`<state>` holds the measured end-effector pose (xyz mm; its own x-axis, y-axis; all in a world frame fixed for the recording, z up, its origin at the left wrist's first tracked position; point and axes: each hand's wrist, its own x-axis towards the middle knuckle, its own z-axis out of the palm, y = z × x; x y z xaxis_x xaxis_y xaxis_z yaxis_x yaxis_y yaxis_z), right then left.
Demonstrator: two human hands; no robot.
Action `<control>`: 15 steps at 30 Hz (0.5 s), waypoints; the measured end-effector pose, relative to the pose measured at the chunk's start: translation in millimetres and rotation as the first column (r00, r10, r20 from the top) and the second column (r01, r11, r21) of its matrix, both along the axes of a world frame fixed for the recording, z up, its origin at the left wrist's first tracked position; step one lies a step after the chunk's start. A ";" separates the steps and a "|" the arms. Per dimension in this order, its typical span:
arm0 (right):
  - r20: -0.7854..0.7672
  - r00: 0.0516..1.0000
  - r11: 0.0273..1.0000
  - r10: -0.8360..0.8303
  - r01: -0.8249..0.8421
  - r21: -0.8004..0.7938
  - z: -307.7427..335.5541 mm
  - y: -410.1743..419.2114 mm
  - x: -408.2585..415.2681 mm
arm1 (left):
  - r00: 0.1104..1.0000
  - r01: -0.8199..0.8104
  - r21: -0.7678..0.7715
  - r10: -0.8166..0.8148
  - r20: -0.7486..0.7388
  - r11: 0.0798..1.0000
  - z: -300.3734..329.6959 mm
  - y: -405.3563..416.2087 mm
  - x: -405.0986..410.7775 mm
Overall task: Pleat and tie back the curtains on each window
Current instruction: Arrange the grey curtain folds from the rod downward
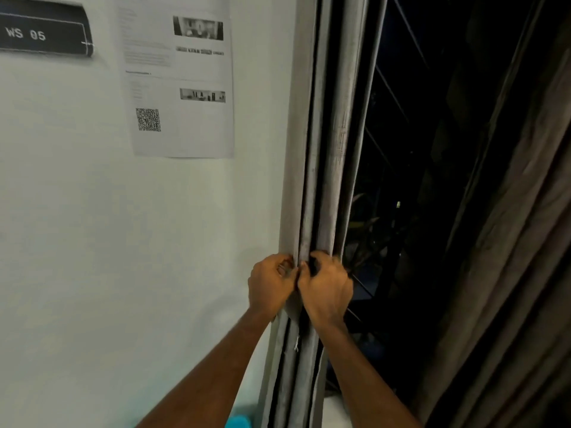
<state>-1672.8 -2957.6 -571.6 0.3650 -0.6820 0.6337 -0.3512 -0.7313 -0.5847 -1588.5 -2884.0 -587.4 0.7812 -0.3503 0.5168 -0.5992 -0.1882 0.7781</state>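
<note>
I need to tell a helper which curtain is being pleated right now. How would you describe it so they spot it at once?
Start at the dark window. The curtain being pleated hangs along its left edge, beside the white wall with the printed sheet. Unlike the loose curtain on the right, it is gathered into narrow folds, gripped by the left hand and right hand.

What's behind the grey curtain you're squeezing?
Right of the gathered grey curtain, a dark window with thin bars shows. Directly behind the folds is hidden by cloth and both hands.

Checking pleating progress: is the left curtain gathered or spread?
Gathered: the curtain hangs in narrow vertical folds, bunched between the left hand and right hand.
</note>
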 end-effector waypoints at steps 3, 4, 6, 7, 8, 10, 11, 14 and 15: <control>-0.123 0.992 0.966 0.024 0.009 0.260 -15.7 -1.0 -0.1 | 0.998 -0.050 0.019 0.051 -0.031 0.999 -18.9 -1.7 2.3; -0.110 0.993 0.960 0.050 -0.018 0.279 -21.4 -1.9 1.3 | 0.997 -0.067 0.017 0.068 -0.043 0.998 -25.5 -1.6 2.8; -0.067 0.994 0.963 0.090 -0.070 0.261 -31.3 -2.9 5.9 | 0.996 -0.078 0.004 0.078 -0.053 0.997 -39.8 -3.1 3.0; -0.052 0.994 0.967 0.091 -0.076 0.244 -36.4 -3.5 9.4 | 0.996 -0.078 -0.003 0.078 -0.046 0.997 -45.6 -4.1 2.9; -0.039 0.996 0.970 0.083 -0.072 0.233 -41.9 -3.9 13.1 | 0.996 -0.087 -0.007 0.086 -0.037 0.996 -48.9 -4.3 2.1; -0.023 0.996 0.969 0.081 -0.073 0.234 -52.4 -2.3 20.2 | 0.992 -0.125 -0.030 0.125 -0.012 0.992 -54.4 -4.7 3.8; -0.025 0.995 0.969 0.097 -0.089 0.230 -58.0 -0.3 22.9 | 0.989 -0.147 -0.043 0.147 0.010 0.988 -57.7 -4.7 6.6; 0.027 0.990 0.966 0.139 -0.142 0.216 -77.3 -1.0 24.9 | 0.984 -0.166 -0.056 0.169 0.063 0.985 -67.0 -3.1 13.3; 0.086 0.990 0.964 0.108 -0.126 0.232 -82.7 -3.4 24.5 | 0.985 -0.154 -0.065 0.159 0.074 0.986 -71.0 -2.8 15.4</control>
<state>-1648.3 -2961.0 -654.3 0.4108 -0.7709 0.4868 -0.2223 -0.6025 -0.7666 -1573.2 -2886.8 -658.4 0.7802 -0.1937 0.5947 -0.6255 -0.2398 0.7425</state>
